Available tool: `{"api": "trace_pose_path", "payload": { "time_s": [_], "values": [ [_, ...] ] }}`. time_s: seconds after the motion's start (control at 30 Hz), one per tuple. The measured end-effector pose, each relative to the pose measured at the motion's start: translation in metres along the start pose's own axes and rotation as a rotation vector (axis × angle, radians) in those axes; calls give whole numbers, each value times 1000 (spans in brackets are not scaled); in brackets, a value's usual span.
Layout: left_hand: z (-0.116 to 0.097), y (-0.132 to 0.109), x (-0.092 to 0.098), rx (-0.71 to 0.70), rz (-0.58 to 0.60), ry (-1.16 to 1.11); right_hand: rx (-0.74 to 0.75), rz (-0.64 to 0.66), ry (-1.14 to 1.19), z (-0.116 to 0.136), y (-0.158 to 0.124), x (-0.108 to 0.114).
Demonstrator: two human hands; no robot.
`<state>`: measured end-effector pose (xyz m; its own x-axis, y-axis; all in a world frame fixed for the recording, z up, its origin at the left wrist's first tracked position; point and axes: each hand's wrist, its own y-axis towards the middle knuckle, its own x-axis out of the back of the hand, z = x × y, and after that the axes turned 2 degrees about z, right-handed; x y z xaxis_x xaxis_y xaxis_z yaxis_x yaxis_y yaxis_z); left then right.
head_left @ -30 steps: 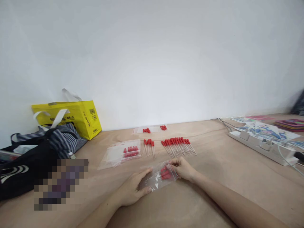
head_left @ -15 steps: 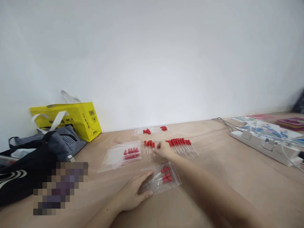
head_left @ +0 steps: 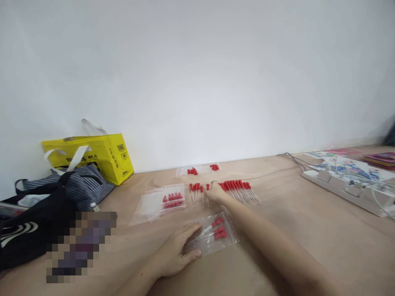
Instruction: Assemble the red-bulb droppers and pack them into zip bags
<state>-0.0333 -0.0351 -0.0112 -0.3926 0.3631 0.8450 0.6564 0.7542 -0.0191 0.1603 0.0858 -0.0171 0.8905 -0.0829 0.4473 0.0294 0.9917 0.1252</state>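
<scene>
My left hand [head_left: 176,250] rests on the wooden table, thumb and fingers pinching the near end of a clear zip bag [head_left: 212,236] that holds several red-capped droppers. My right hand [head_left: 217,193] reaches forward to the row of loose red-capped droppers [head_left: 240,190], fingers curled on the table between that row and a smaller group of droppers [head_left: 197,192]. Whether it holds one is hidden. A filled zip bag [head_left: 166,200] lies to the left, on a stack of empty bags.
Further back lie flat bags with loose red caps [head_left: 200,168]. A yellow bag [head_left: 95,154], a striped bag [head_left: 74,185] and a black bag [head_left: 31,226] stand at the left. A white power strip [head_left: 348,189] with cables and coloured papers [head_left: 379,158] sit at the right.
My right hand left the mouth of the zip bag and reached forward to the loose droppers. The left hand stayed on the bag.
</scene>
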Motion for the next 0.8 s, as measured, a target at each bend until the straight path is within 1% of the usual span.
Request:
{"api": "trace_pose_path", "payload": {
  "time_s": [0.07,0.13,0.17,0.23,0.3,0.4,0.5,0.63,0.8],
  "values": [
    [-1,1,1,7,12,6,-19,-14,43,-4,-14,18],
    [-1,1,1,22,29,15,-9,-20,111,-11,-33,39],
    [-1,1,1,27,33,17,20,-43,221,-15,-43,50],
    [1,1,0,24,27,14,64,-128,354,-27,-61,67],
    [2,2,0,13,15,7,50,-216,407,-39,-76,76],
    [0,2,0,12,9,4,21,-270,477,-54,-90,74],
    [-4,2,0,25,13,13,44,-253,544,-60,-93,60],
    [-5,2,0,39,7,10,60,-195,626,-59,-94,45],
    [-4,2,-1,1,-28,-8,50,-156,672,-56,-99,41]
  ]
}}
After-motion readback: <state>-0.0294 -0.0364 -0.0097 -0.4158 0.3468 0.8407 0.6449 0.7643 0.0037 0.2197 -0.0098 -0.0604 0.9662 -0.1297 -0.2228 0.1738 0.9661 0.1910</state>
